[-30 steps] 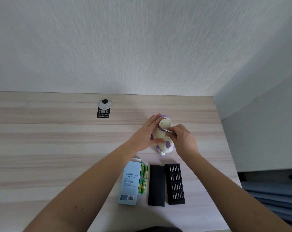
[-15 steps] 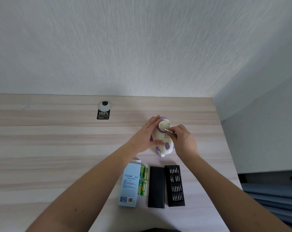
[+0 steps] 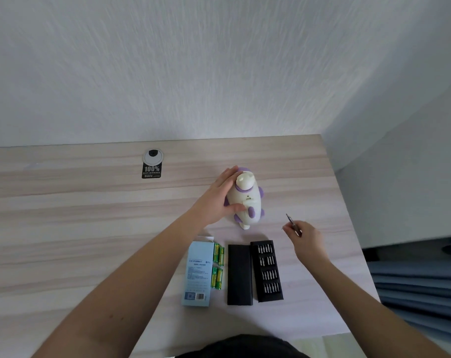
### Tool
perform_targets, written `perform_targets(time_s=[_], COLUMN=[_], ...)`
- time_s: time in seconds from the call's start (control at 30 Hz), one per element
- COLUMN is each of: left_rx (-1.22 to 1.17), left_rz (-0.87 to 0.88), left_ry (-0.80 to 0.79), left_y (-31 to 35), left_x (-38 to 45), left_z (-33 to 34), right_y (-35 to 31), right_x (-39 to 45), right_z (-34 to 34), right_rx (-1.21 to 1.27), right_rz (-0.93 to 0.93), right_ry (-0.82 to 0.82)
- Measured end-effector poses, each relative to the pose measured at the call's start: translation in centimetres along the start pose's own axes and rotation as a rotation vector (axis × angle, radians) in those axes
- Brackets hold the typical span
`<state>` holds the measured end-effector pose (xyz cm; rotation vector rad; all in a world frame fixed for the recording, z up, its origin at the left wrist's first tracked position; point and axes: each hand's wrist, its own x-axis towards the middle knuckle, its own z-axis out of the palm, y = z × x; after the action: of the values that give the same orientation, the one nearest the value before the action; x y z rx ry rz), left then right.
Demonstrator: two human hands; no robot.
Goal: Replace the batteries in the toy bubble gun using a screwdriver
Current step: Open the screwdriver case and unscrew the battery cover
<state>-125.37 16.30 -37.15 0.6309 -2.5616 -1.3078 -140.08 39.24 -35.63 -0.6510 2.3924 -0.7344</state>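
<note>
Our right hand (image 3: 305, 239) pinches the screwdriver (image 3: 293, 224), tip pointing away, well clear of the toy (image 3: 246, 200). Our left hand (image 3: 218, 200) grips the toy's side. It lies on the wooden desk (image 3: 77, 228) beyond the batteries (image 3: 218, 264) and bit case (image 3: 267, 271), long axis running away toward the white wall (image 3: 193, 60).

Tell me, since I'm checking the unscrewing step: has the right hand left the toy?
Yes. The right hand, gripping the screwdriver, has pulled off the bubble gun rightward, above the bit tray.
</note>
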Motion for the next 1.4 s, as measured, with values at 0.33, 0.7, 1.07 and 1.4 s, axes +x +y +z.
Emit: perform_targets(time_s=[0.33, 0.7, 1.07, 1.4], left_rx=[-0.032, -0.001, 0.032, 0.048], left_rz=[0.030, 0.007, 0.023, 0.001], left_ry=[0.005, 0.002, 0.017, 0.002], left_y=[0.1, 0.2, 0.4, 0.7], left_x=[0.2, 0.2, 0.0, 0.0], left_z=[0.2, 0.2, 0.2, 0.0], right_y=[5.7, 5.9, 8.1, 8.1], right_x=[-0.6, -0.8, -2.9, -3.8], right_z=[3.5, 3.4, 3.4, 4.4], right_rx=[0.028, 0.090, -0.025, -0.198], right_rz=[0.222, 0.222, 0.139, 0.085], right_ry=[-0.060, -0.043, 0.001, 0.050])
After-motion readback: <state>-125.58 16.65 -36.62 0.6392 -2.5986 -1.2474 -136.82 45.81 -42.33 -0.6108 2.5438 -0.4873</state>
